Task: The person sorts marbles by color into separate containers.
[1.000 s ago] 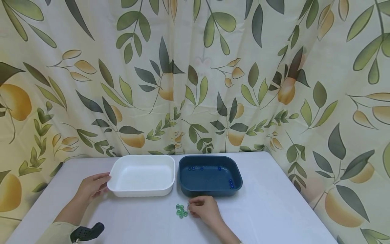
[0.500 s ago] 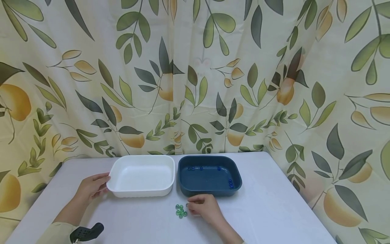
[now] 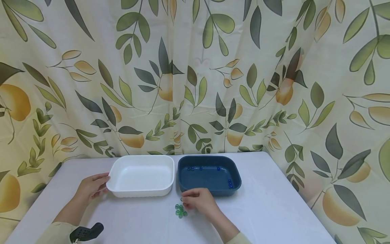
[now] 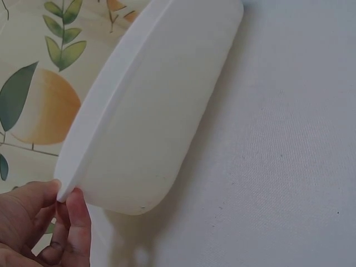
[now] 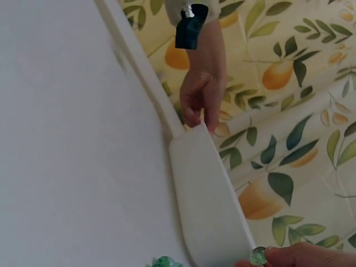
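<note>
White tray (image 3: pixel 141 176) stretches sideways, left grip (image 3: pixel 90 186) pinching it, right grip (image 3: pixel 200 201) seemingly one bead (image 5: pixel 257 256).

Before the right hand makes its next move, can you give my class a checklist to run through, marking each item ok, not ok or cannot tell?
1. Green bead gripped: ok, pinched in the right hand.
2. White container steadied: ok, the left hand pinches its rim.
3. Held bead above a container: not ok, it is in front of both.
4. Loose green beads together: ok, clustered on the table.
5. Blue beads inside the blue container: ok.
6. Exact number of loose green beads: cannot tell, they crowd together.
</note>
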A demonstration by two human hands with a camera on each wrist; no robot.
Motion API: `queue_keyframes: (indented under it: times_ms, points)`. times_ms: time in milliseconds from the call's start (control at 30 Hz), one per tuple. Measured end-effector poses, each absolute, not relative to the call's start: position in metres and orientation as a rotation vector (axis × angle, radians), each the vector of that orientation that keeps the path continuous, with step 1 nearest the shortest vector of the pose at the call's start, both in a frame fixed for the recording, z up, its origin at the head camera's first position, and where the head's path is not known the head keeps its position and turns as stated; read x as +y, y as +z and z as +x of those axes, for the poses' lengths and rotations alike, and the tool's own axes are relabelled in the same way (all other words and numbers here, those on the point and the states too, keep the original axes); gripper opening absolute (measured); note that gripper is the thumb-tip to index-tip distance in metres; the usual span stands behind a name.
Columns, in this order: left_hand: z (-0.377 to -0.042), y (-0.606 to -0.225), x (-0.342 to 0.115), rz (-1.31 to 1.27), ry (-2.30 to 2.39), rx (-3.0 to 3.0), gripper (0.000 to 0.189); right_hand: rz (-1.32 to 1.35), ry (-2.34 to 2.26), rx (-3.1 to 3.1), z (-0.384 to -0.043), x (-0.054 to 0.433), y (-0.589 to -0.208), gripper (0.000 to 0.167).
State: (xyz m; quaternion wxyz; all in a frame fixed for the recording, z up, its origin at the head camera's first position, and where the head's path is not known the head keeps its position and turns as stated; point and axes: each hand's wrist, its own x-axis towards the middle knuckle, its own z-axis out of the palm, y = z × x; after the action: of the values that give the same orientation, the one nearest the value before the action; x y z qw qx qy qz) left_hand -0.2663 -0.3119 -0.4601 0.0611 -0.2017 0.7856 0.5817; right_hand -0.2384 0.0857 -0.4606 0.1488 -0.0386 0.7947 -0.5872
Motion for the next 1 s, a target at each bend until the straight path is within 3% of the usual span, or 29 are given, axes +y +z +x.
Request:
queue_keyframes:
  times_ms: [1000]
  points:
    - [-0.265, -0.455, -0.312, -0.542, 1.72, 2.385, 0.06, -0.131, -1.798, 2.167, -0.26, 0.065, -0.43, 0.028]
